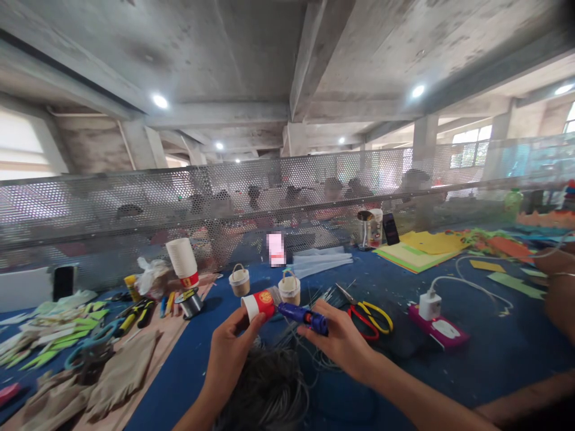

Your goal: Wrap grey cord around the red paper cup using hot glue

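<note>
My left hand (238, 347) grips a red and white paper cup (259, 304) tipped on its side, its base turned to the right. My right hand (344, 341) is closed around a blue handheld tool (300, 317) whose thin tip points at the cup's base. I cannot make out the tool's exact kind, nor whether the tip touches the cup. Just behind stand two small pale buckets with handles, one left (239, 281) and one right (288, 287). A bundle of thin grey wire (269, 389) lies below my hands.
Red and yellow-handled scissors (368, 317) lie right of my right hand. Beyond them, a white charger (430, 305) sits on a magenta box (442, 330). At left are stacked paper cups (182, 257), a wire spool (190, 303) and gloves (126, 371). A perforated metal screen (242, 209) borders the table.
</note>
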The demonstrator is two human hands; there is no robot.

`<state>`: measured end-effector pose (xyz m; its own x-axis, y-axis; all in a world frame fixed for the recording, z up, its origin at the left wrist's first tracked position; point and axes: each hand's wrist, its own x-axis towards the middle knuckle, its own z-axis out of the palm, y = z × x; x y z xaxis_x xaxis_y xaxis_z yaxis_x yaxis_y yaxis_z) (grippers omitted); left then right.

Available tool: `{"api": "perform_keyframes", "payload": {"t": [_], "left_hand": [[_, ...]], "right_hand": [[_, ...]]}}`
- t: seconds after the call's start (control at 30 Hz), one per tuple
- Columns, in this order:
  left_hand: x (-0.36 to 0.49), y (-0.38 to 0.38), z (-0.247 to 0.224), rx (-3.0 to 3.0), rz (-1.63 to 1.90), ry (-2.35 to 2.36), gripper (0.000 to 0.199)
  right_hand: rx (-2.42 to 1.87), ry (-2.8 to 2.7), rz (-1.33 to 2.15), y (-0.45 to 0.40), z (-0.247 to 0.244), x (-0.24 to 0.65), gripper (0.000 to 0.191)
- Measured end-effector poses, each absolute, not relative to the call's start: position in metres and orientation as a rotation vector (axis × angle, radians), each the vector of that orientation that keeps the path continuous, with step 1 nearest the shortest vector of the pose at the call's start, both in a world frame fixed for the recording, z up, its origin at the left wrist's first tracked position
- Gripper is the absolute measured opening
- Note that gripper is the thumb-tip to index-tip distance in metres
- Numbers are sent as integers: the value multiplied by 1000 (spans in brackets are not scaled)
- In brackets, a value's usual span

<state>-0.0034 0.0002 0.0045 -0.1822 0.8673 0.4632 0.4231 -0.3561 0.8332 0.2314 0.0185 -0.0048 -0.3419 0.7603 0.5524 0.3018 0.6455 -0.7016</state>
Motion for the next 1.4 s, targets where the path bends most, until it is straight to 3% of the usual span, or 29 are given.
{"api": "perform_keyframes", "payload": {"t": [0.8, 1.4], "left_hand": [[-9, 5, -12, 2149, 1472, 1689, 30], [-6, 1, -9, 2394, 1535, 1733, 22]], "right_hand": [[-916, -1807, 692, 25, -7, 232, 34], [-961, -1743, 982, 20, 4, 234, 35]]}}
